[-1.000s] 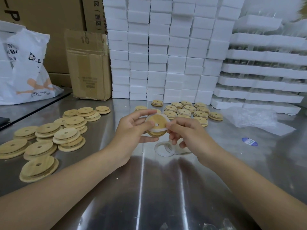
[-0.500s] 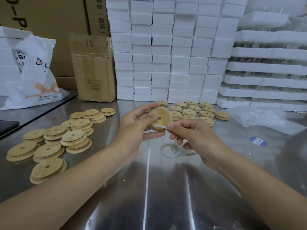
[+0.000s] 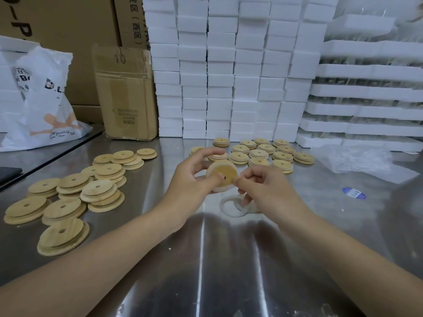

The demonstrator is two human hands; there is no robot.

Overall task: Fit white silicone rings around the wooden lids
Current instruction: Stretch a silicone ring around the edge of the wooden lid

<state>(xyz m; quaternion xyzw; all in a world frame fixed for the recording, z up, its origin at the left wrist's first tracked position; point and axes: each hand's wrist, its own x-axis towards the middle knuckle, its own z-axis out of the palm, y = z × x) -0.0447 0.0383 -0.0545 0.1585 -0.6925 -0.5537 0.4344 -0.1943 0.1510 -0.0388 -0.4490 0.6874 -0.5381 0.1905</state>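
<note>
We hold round wooden lid (image 3: 223,173) in left hand (image 3: 192,181) grip, fingers curled at its 9 o'clock. Right hand (image 3: 263,188) grip pinches white silicone ring (image 3: 219,190) at lid's 4 o'clock rim; we judge seating unfinished there.

My left hand (image 3: 190,179) and right hand (image 3: 265,188) are bare. My left forearm (image 3: 114,243) and right forearm (image 3: 343,252) are uncovered too, from the wrists to the lower edge of view.

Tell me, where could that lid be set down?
The steel table is bare between the forearms, below the loose white rings, and right of the right hand around the blue sticker. Crowded: lid piles at left, lid rows at the back.
</note>
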